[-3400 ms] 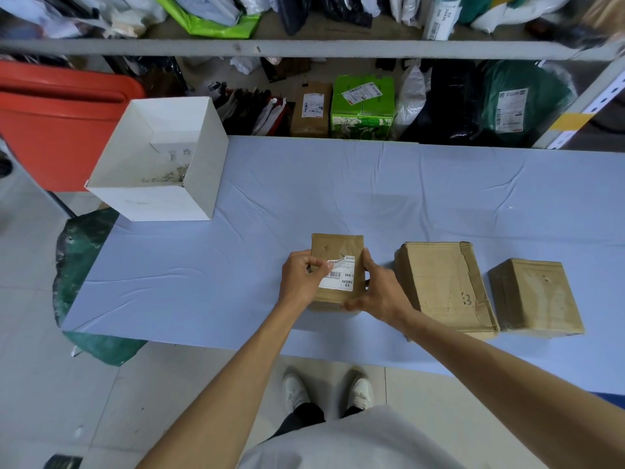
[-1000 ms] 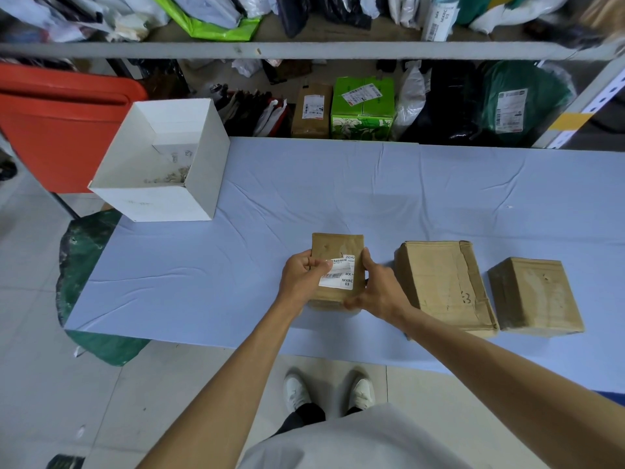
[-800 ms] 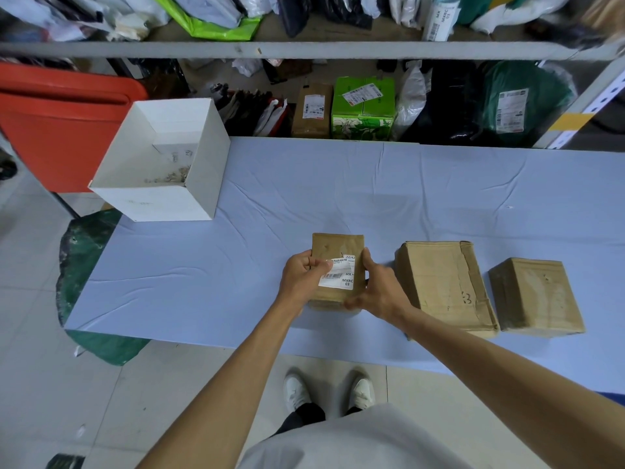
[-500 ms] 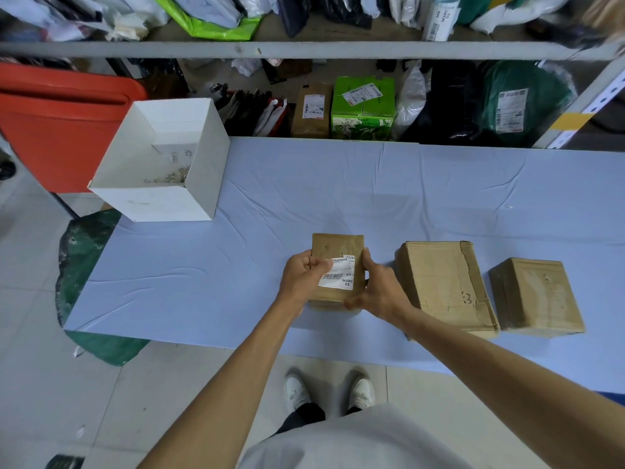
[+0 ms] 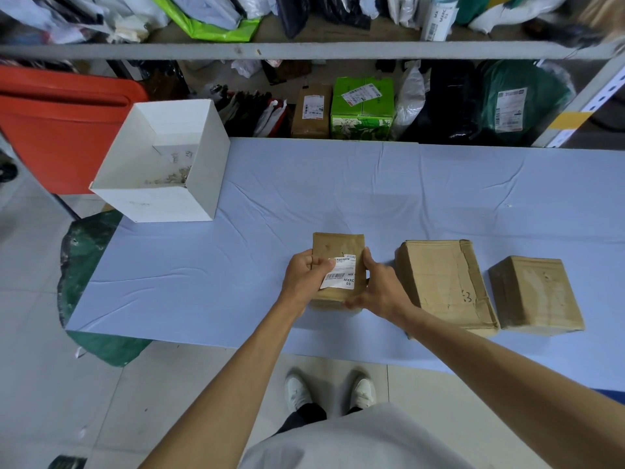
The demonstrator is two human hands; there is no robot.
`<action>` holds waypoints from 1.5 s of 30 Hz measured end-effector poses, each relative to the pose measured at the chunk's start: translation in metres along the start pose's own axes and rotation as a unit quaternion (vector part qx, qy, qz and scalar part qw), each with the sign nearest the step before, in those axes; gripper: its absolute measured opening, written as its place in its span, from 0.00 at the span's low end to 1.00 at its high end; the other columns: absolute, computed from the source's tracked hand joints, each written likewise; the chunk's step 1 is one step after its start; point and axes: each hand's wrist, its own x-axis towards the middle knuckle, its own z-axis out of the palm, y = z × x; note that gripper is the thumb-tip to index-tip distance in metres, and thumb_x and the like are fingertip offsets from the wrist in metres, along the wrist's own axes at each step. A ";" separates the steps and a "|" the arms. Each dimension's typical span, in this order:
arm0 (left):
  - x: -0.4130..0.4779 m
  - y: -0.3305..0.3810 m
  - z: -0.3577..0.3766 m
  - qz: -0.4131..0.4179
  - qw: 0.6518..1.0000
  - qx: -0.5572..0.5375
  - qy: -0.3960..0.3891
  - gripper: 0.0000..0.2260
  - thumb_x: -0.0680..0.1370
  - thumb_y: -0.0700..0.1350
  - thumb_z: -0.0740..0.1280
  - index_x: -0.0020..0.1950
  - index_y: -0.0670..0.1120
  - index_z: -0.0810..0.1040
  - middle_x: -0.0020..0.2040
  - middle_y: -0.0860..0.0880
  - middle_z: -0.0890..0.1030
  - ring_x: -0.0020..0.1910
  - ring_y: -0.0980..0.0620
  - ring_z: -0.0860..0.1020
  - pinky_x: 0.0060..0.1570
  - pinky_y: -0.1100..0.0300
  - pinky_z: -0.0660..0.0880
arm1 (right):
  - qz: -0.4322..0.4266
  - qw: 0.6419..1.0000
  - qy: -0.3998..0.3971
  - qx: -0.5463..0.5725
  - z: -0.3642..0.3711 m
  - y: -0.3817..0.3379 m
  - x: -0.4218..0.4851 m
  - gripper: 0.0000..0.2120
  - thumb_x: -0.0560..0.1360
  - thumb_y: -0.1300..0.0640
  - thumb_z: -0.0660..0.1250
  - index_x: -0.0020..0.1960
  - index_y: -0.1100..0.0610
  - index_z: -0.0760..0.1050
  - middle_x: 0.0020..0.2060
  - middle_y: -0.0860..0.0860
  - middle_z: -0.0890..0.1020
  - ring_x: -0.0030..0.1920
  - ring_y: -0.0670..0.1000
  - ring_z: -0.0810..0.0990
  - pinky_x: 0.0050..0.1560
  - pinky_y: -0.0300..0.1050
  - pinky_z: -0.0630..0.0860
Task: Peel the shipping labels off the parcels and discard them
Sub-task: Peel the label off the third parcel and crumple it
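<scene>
White cardboard forms an open-topped box (image 5: pixel 159 164) at the far left corner of a long table (image 5: pixel 338 184) draped in pale blue cloth; small pale scraps lie on its floor, which I judge to be discarded label pieces, though they are too small to read. Moving right, near the table's front edge, sits a small brown parcel (image 5: pixel 338 247) with a white shipping label (image 5: pixel 339 275) on its top face (printed with a barcode and the letters MXRC 03). The person's left hand (image 5: pixel 306 272) is curled at the parcel's left side, thumb and fingertips pinching the label's upper left corner, which looks slightly lifted; the rest of the label seems to lie flat against the cardboard. The right hand (image 5: pixel 380 287) is spread open against the parcel's right side, fingers bracing it and gripping nothing else. Just to the right stands a larger brown parcel (image 5: pixel 443 282), its top bare of any label, with a faint scrawled mark. Further right, apart from it, a third brown parcel (image 5: pixel 534 292) also shows a bare top with pale scuffing where a label may once have been. Judging from this, two parcels appear finished, and the one in hand is at the very start of its peel: the label must yet come away and go into the white box, well to the left. Behind the table, shelves hold more labelled parcels; whether they belong to the job is unclear.
</scene>
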 end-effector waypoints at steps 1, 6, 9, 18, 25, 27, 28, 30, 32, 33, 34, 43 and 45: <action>0.000 0.000 -0.001 0.000 1.000 -0.001 0.001 0.05 0.76 0.41 0.68 0.48 0.41 0.81 0.45 0.46 0.85 0.45 0.49 0.84 0.49 0.52 0.79 | -0.001 1.000 0.000 -0.002 0.000 0.000 0.000 0.52 0.59 0.60 0.81 0.75 0.61 0.54 0.53 0.53 0.81 0.46 0.50 0.81 0.45 0.45 0.82; 0.000 -0.002 0.000 0.008 1.000 -0.011 -0.002 0.04 0.77 0.41 0.68 0.47 0.42 0.81 0.44 0.48 0.85 0.41 0.53 0.83 0.42 0.60 0.79 | -0.001 1.000 -0.002 -0.002 0.000 -0.001 0.000 0.54 0.59 0.60 0.80 0.76 0.60 0.52 0.54 0.53 0.81 0.47 0.51 0.81 0.46 0.45 0.82; 0.000 -0.003 0.000 0.002 1.000 -0.011 0.000 0.05 0.77 0.42 0.68 0.49 0.41 0.81 0.45 0.46 0.85 0.43 0.51 0.84 0.45 0.57 0.80 | 0.003 1.000 -0.001 -0.002 0.000 -0.002 0.000 0.56 0.59 0.60 0.80 0.77 0.60 0.50 0.54 0.54 0.81 0.48 0.52 0.81 0.48 0.47 0.82; 0.001 -0.002 0.000 0.006 0.999 -0.037 -0.012 0.03 0.77 0.40 0.67 0.44 0.45 0.81 0.44 0.46 0.85 0.42 0.50 0.83 0.45 0.56 0.79 | 0.011 1.000 -0.004 0.006 0.000 -0.002 0.000 0.57 0.60 0.60 0.80 0.78 0.59 0.48 0.55 0.53 0.80 0.49 0.51 0.81 0.48 0.44 0.81; 0.002 -0.003 0.000 0.004 0.999 -0.042 -0.013 0.03 0.77 0.41 0.68 0.47 0.44 0.81 0.44 0.45 0.85 0.42 0.50 0.83 0.44 0.57 0.79 | 0.006 1.000 -0.005 0.005 0.000 -0.002 0.001 0.56 0.60 0.59 0.80 0.78 0.60 0.48 0.55 0.53 0.80 0.49 0.51 0.81 0.48 0.43 0.81; 0.002 -0.003 0.000 0.005 0.999 -0.046 -0.015 0.03 0.77 0.41 0.67 0.45 0.44 0.81 0.43 0.46 0.85 0.41 0.51 0.83 0.42 0.60 0.79 | 0.007 1.000 -0.005 0.003 0.000 -0.001 0.001 0.56 0.60 0.59 0.80 0.77 0.60 0.49 0.55 0.53 0.81 0.48 0.51 0.81 0.47 0.43 0.81; 0.001 -0.003 0.000 0.005 0.999 -0.049 -0.016 0.03 0.77 0.40 0.67 0.45 0.45 0.81 0.43 0.46 0.85 0.40 0.51 0.83 0.40 0.61 0.79 | 0.007 1.000 -0.006 0.003 0.000 -0.001 0.001 0.56 0.60 0.59 0.80 0.77 0.60 0.49 0.54 0.53 0.81 0.48 0.51 0.81 0.46 0.42 0.81; 0.001 -0.002 -0.001 0.005 0.998 -0.054 -0.021 0.03 0.77 0.41 0.67 0.46 0.44 0.81 0.43 0.46 0.85 0.40 0.52 0.83 0.38 0.63 0.78 | 0.006 1.000 -0.006 0.002 0.000 -0.001 0.001 0.56 0.60 0.60 0.80 0.78 0.60 0.48 0.55 0.53 0.80 0.49 0.51 0.81 0.47 0.42 0.81; 0.001 -0.003 -0.001 0.002 0.998 -0.053 -0.021 0.03 0.77 0.41 0.67 0.47 0.44 0.81 0.43 0.46 0.85 0.40 0.52 0.84 0.38 0.63 0.79 | 0.008 1.000 -0.007 0.002 0.000 -0.001 0.002 0.57 0.60 0.60 0.80 0.78 0.59 0.48 0.54 0.53 0.80 0.49 0.51 0.81 0.48 0.44 0.82; 0.001 -0.003 -0.001 0.000 0.998 -0.054 -0.021 0.03 0.77 0.42 0.68 0.46 0.45 0.81 0.44 0.46 0.85 0.41 0.52 0.84 0.39 0.62 0.79 | 0.009 1.000 -0.007 0.001 0.000 -0.001 0.002 0.57 0.60 0.60 0.80 0.78 0.59 0.48 0.54 0.52 0.80 0.49 0.51 0.81 0.48 0.45 0.82; 0.001 -0.003 -0.001 -0.002 0.998 -0.056 -0.021 0.03 0.77 0.42 0.68 0.46 0.45 0.81 0.44 0.46 0.85 0.41 0.51 0.84 0.39 0.61 0.79 | 0.009 1.000 -0.008 0.000 0.000 -0.001 0.001 0.56 0.60 0.60 0.80 0.78 0.59 0.48 0.54 0.52 0.80 0.49 0.51 0.81 0.48 0.45 0.82; 0.001 -0.003 -0.001 0.001 0.996 -0.079 -0.031 0.04 0.77 0.41 0.67 0.48 0.43 0.82 0.43 0.48 0.85 0.41 0.53 0.84 0.41 0.62 0.79 | 0.006 1.000 -0.006 0.001 -0.002 -0.001 0.000 0.50 0.60 0.60 0.80 0.74 0.61 0.55 0.50 0.50 0.81 0.44 0.49 0.82 0.42 0.43 0.82; 0.001 -0.003 -0.001 0.000 0.996 -0.082 -0.034 0.06 0.77 0.41 0.67 0.50 0.41 0.82 0.44 0.49 0.85 0.43 0.52 0.84 0.43 0.60 0.80 | 0.007 1.000 -0.007 -0.001 -0.003 -0.001 0.000 0.49 0.60 0.61 0.80 0.73 0.60 0.56 0.48 0.51 0.82 0.43 0.49 0.82 0.40 0.43 0.82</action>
